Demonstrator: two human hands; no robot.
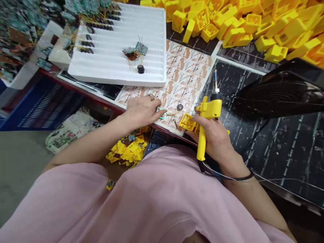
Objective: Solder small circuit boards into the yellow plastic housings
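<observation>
My left hand (pixel 141 113) rests on a printed paper sheet (pixel 187 71), its fingertips pinching a small green circuit board (pixel 161 113). My right hand (pixel 209 136) grips the handle of a yellow soldering iron (pixel 206 109), whose metal tip (pixel 215 78) points up and away from me. A yellow plastic housing (pixel 187 122) sits against the fingers of my right hand, though I cannot tell whether they hold it. Between my hands lies a small round dark disc (pixel 180 107).
A white foam tray (pixel 118 72) holds wired circuit boards and black round parts. Yellow housings are heaped at the back right (pixel 227 30), and more lie in my lap (pixel 129 150). A black curved object (pixel 275 89) stands at the right. A blue crate (pixel 43 106) is on the left.
</observation>
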